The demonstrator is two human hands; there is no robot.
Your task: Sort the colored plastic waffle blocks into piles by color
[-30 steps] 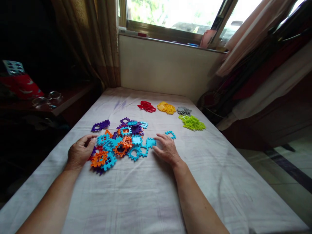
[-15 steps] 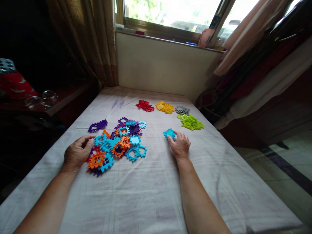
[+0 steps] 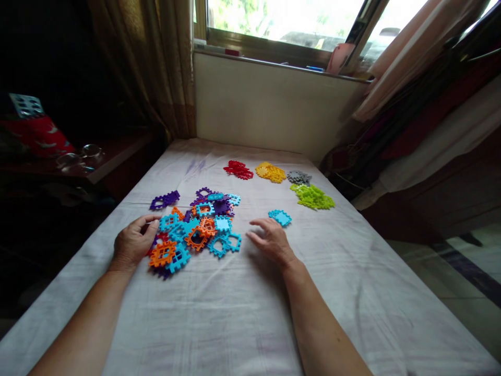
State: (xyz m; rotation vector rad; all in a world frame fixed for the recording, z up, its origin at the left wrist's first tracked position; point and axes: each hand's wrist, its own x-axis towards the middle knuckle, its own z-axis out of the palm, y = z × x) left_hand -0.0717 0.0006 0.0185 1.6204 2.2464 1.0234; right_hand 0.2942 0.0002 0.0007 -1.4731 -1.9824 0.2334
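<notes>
A mixed heap of blue, orange and purple toothed plastic tiles [image 3: 195,230] lies on the white cloth [image 3: 219,313]. My left hand [image 3: 133,243] rests at the heap's left edge, fingers loosely curled against the tiles, holding nothing. My right hand [image 3: 270,240] hovers just right of the heap, fingers apart and empty. A small stack of blue tiles [image 3: 280,217] lies a little beyond my right hand. Farther back sit separate piles: red [image 3: 238,169], yellow [image 3: 270,172], grey [image 3: 299,177] and green [image 3: 313,197]. A few purple tiles [image 3: 164,199] lie apart at the left.
The cloth-covered surface runs to a wall below a window [image 3: 282,26]. Curtains [image 3: 156,68] hang at the left, draped fabric [image 3: 422,104] at the right. A dark side shelf with glass items [image 3: 78,156] is on the left. Floor [image 3: 469,266] drops off at the right.
My right hand took a blue tile from the heap, set it on the blue stack to the right, and has come back toward the heap, empty. The left hand stayed put.
</notes>
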